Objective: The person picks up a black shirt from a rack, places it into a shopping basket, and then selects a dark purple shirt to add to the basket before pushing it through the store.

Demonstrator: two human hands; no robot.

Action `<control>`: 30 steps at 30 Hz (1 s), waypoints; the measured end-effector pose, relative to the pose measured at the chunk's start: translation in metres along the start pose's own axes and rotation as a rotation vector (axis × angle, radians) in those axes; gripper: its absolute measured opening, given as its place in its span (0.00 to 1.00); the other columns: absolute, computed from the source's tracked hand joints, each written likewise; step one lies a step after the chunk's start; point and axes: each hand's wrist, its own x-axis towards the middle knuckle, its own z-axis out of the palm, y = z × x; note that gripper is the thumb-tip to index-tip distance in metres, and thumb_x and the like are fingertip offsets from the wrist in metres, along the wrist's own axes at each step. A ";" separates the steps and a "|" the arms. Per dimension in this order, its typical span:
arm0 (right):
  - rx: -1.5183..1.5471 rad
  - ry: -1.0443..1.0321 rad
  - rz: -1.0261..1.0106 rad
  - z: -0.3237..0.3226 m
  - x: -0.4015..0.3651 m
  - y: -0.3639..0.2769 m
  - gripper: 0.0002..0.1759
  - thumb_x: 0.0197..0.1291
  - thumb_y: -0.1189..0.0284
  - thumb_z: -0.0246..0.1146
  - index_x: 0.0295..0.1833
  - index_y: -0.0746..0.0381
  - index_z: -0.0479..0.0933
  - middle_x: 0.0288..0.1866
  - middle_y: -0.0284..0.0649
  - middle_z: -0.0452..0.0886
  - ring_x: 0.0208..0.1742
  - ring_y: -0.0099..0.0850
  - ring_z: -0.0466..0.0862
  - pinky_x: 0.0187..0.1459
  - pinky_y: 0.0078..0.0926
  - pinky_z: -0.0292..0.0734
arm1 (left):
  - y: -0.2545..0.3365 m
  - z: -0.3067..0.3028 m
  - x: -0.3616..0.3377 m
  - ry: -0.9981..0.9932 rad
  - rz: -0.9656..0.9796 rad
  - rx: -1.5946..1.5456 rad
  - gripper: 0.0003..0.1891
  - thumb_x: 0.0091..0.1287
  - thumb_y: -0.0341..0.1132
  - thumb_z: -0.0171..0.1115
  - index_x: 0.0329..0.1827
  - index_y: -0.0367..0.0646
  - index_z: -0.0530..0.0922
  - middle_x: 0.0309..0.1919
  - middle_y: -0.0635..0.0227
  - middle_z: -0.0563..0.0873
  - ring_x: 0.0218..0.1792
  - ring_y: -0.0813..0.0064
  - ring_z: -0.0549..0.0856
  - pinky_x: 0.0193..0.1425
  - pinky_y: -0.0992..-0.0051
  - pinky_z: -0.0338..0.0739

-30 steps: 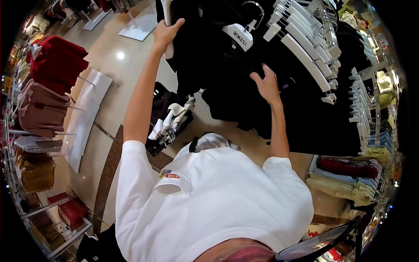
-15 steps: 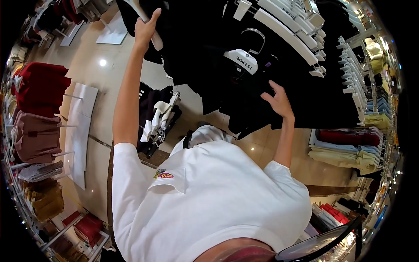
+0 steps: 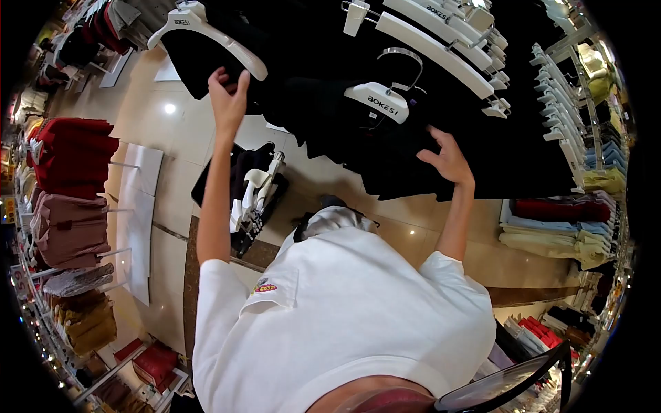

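My left hand (image 3: 228, 100) is just below the lower end of a white hanger (image 3: 210, 33), its thumb and fingers apart against black cloth. That hanger, lettered BOKESI, carries a black garment (image 3: 194, 63). Over on the right, my right hand (image 3: 451, 158) lies at the side of another black garment (image 3: 330, 127), thumb and fingers spread. A second white BOKESI hanger (image 3: 377, 101) with a metal hook sits in the neck of this garment, to the left of the hand. Folds in the black cloth are hard to make out.
White hangers (image 3: 434, 51) line up beyond my hands, with more hangers (image 3: 559, 117) to the right. Hangers and dark clothes (image 3: 253, 189) hang low by my left side. Red garments (image 3: 72, 157) hang at the far left; folded-looking clothes (image 3: 558, 224) hang at right.
My left hand has loosened from the white hanger and dropped slightly; the hanger now shows its lettered face. My right hand stays beside the other garment, with its fingers still apart.
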 end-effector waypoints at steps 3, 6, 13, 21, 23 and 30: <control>-0.028 -0.016 -0.076 0.005 0.010 -0.004 0.18 0.44 0.74 0.66 0.40 0.73 0.71 0.29 0.44 0.76 0.31 0.28 0.73 0.40 0.23 0.71 | 0.005 0.000 -0.036 -0.043 0.046 -0.023 0.30 0.59 0.44 0.67 0.57 0.35 0.66 0.48 0.56 0.75 0.45 0.70 0.77 0.49 0.72 0.73; -0.014 -0.115 -0.073 0.007 0.027 -0.005 0.17 0.44 0.74 0.65 0.39 0.72 0.71 0.28 0.44 0.75 0.30 0.30 0.73 0.38 0.23 0.70 | 0.026 -0.006 -0.056 -0.315 0.207 0.080 0.30 0.57 0.45 0.69 0.57 0.37 0.68 0.51 0.57 0.75 0.53 0.63 0.74 0.58 0.68 0.68; 0.033 -0.329 -0.155 0.024 0.063 -0.013 0.15 0.43 0.75 0.65 0.38 0.69 0.72 0.27 0.44 0.75 0.27 0.30 0.74 0.33 0.24 0.69 | 0.071 -0.009 -0.069 -0.445 0.386 0.437 0.33 0.45 0.46 0.76 0.54 0.44 0.73 0.50 0.60 0.78 0.53 0.55 0.75 0.58 0.64 0.69; 0.014 -0.514 -0.204 0.045 0.098 -0.011 0.18 0.43 0.70 0.68 0.41 0.66 0.76 0.32 0.42 0.81 0.33 0.29 0.80 0.40 0.23 0.73 | 0.028 -0.021 -0.078 -0.314 0.192 0.339 0.15 0.42 0.41 0.75 0.25 0.43 0.79 0.17 0.63 0.78 0.21 0.62 0.79 0.27 0.72 0.72; 0.048 -0.550 -0.234 0.048 0.105 -0.008 0.21 0.45 0.66 0.69 0.44 0.65 0.77 0.35 0.41 0.82 0.37 0.30 0.82 0.44 0.24 0.74 | 0.034 -0.034 -0.086 -0.274 0.148 0.381 0.15 0.41 0.40 0.75 0.25 0.43 0.79 0.17 0.64 0.78 0.20 0.64 0.79 0.27 0.73 0.72; 0.692 -0.547 -0.146 0.087 0.124 0.088 0.45 0.48 0.44 0.66 0.63 0.65 0.65 0.55 0.41 0.75 0.55 0.31 0.76 0.57 0.28 0.70 | 0.058 -0.104 -0.103 -0.036 0.062 0.350 0.13 0.46 0.31 0.75 0.35 0.41 0.83 0.26 0.71 0.85 0.29 0.80 0.82 0.39 0.79 0.76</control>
